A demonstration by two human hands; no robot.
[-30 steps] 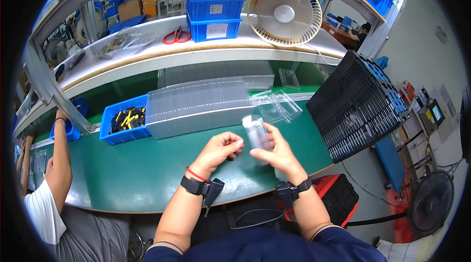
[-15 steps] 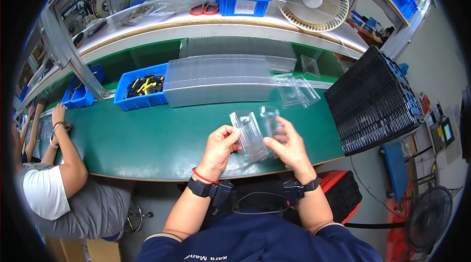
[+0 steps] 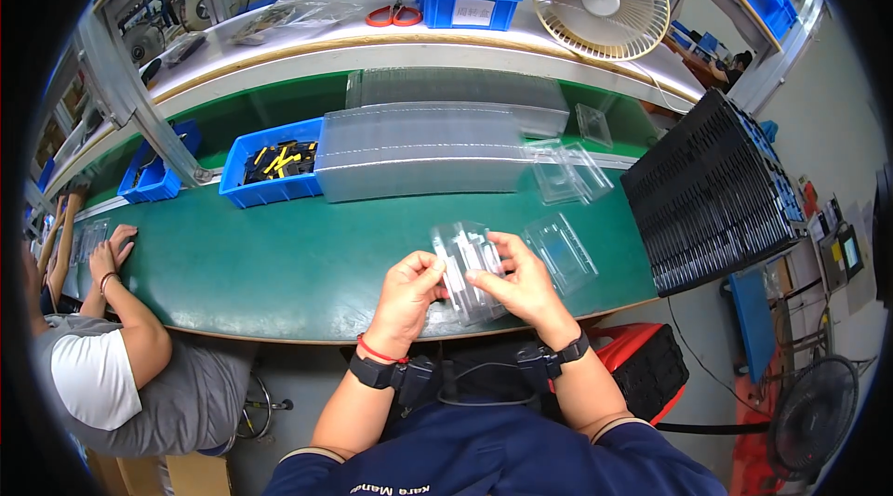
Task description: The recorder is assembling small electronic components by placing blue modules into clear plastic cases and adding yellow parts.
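Note:
A clear plastic blister tray (image 3: 465, 264) is held up over the near edge of the green table. My left hand (image 3: 409, 287) pinches its left side between thumb and fingers. On its right side my right hand (image 3: 521, 282) is closed, the thumb across the front and the fingers behind the upper edge. Glare on the plastic hides whether it is one piece or more. Just right of my right hand, another clear blister tray (image 3: 562, 252) lies flat on the table.
Long stacks of clear trays (image 3: 419, 154) stand behind, beside a blue bin (image 3: 270, 164) of black and yellow parts. Loose clear trays (image 3: 567, 172) lie at their right end. A tall stack of black trays (image 3: 712, 198) leans at the right. A co-worker's arm (image 3: 139, 296) rests at left.
The second clear tray has left my right hand and now lies on the table to the right. My right hand has moved left onto the tray that my left hand holds.

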